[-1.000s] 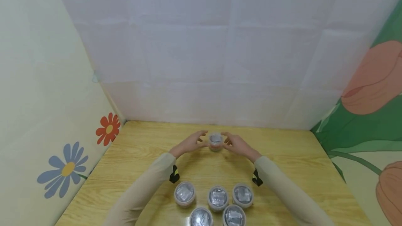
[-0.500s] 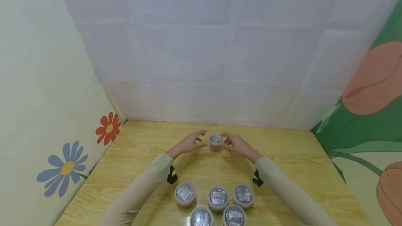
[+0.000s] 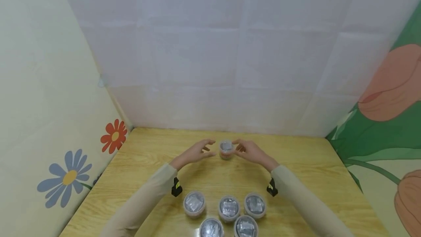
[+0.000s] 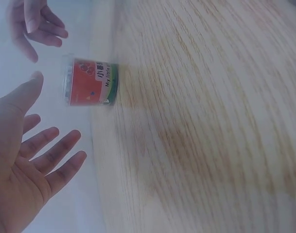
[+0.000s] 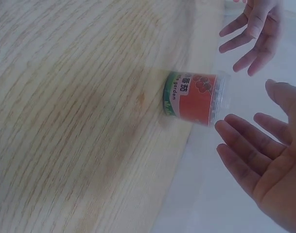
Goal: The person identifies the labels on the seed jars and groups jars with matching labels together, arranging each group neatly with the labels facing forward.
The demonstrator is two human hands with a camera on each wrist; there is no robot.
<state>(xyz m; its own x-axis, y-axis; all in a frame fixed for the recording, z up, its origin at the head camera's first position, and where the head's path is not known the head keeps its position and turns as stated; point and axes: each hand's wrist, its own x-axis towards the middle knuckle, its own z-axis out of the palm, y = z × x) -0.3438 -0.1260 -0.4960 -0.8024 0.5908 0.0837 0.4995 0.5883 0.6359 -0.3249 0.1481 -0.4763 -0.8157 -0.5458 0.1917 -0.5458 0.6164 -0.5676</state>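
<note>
Near the far edge of the table (image 3: 158, 142), one red-labelled cup (image 3: 226, 150) stands upright between my left hand (image 3: 195, 151) and right hand (image 3: 252, 152). Left's spread, thumb apart, grasping nothing, just off the cup; right's nearer, thumb and fingers parted, and whether a fingertip touches, I can't tell. Five grey-topped tubs (image 3: 229, 207) sit closer to me.

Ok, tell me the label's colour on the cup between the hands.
Mainly red, with green near the base; the label shows best in the right wrist view.
</note>
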